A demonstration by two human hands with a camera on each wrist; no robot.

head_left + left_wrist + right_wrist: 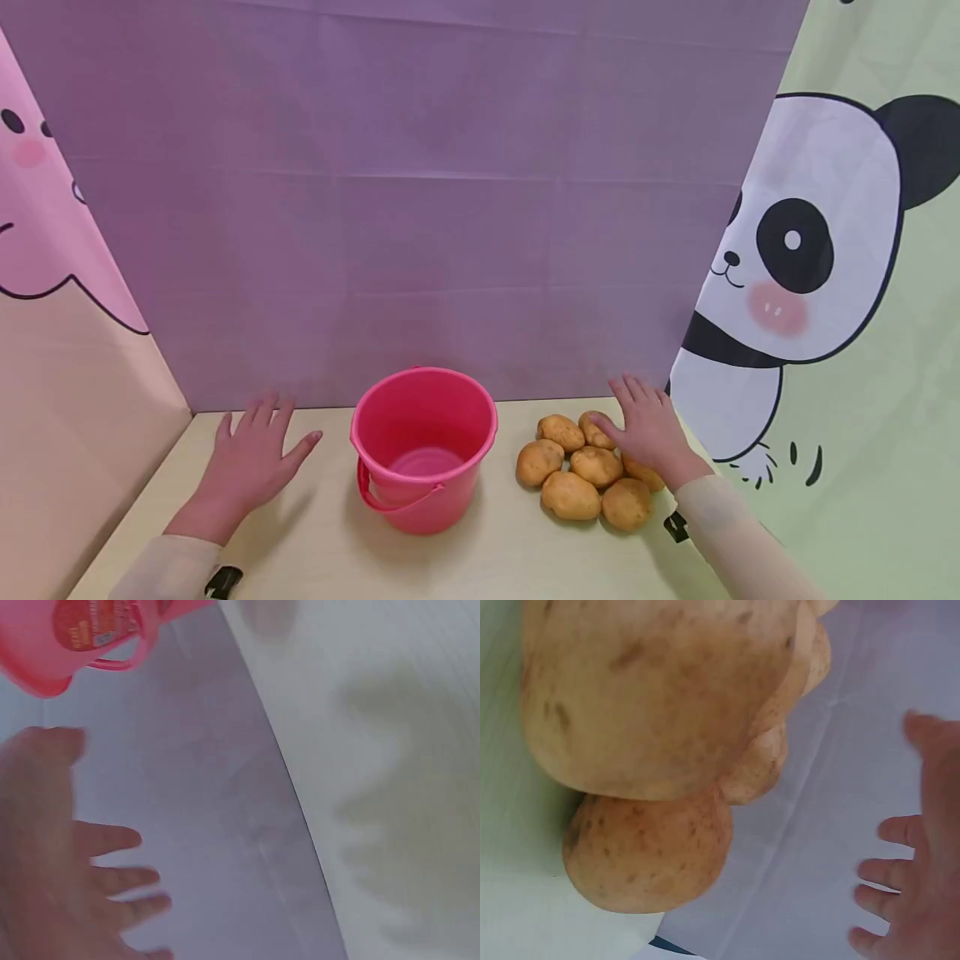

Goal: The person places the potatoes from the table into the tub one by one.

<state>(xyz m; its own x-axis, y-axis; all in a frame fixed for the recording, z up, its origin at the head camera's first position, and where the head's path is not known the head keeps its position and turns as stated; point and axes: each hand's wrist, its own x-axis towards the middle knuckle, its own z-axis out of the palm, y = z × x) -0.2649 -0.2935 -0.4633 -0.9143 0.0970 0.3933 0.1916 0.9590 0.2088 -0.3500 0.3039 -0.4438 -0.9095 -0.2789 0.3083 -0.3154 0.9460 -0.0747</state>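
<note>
A pink bucket (465,492) stands upright on the table, its handle hanging down at the front left. To its right lies a group of several potatoes (572,496), which loom large in the right wrist view as potatoes (649,855). My left hand (251,467) hovers over the table left of the bucket, fingers spread and holding nothing; the left wrist view shows this hand (52,847) below part of the bucket (30,637). My right hand (651,429) is held above the back right of the potatoes with fingers extended, partly covering some of them.
The pale wooden table (315,550) ends at a purple cloth backdrop (450,208). A panel with a panda (840,167) stands on the right, and a pink cartoon panel (45,225) on the left. Black wrist straps (223,581) show at both cuffs.
</note>
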